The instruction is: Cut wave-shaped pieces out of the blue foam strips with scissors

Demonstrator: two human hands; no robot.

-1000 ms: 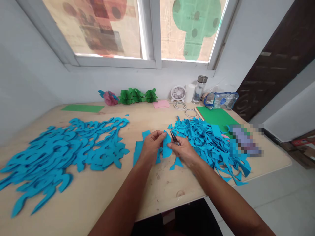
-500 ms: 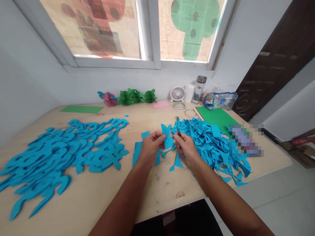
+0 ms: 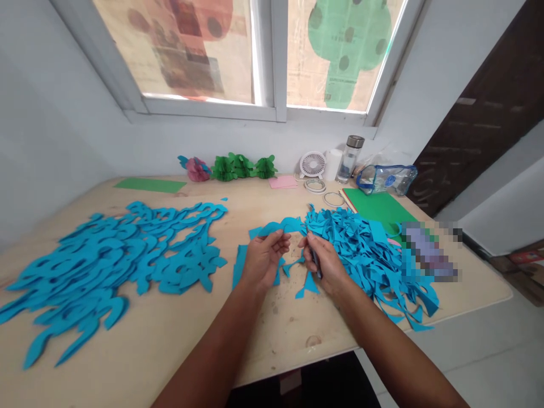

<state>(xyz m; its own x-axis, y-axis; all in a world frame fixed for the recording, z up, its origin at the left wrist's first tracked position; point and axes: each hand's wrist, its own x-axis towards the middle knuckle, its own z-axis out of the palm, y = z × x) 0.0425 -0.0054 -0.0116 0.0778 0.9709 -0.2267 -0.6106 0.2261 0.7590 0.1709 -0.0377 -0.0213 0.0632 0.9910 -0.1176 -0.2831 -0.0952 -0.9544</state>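
Note:
A wavy strip of blue paper [image 3: 289, 225] stretches above and between my hands at the middle of the table. My left hand [image 3: 267, 255] has its fingers curled at the strip's lower edge, pinching it. In my right hand [image 3: 322, 255] is a dark, slim cutting tool [image 3: 315, 259], its tip near the strip's right end. Flat blue sheets [image 3: 238, 266] lie partly under my left hand. Just right of my right hand is a heap of blue scraps [image 3: 361, 238]. Many cut wavy blue pieces [image 3: 106, 255] are piled on the left.
Along the wall stand green paper ornaments [image 3: 242, 166], a pink one [image 3: 198, 169], a small fan [image 3: 313, 165], a glass bottle [image 3: 351, 160] and a clear pouch [image 3: 389, 179]. Tape rolls [image 3: 315, 186] and green sheets [image 3: 380, 208] lie at the back right of the wooden table [image 3: 293, 351].
The blue piece between my hands has turned from upright to a stretched-out wavy strip. My right hand's tool has tilted, its handle now showing lower. The view has shifted slightly.

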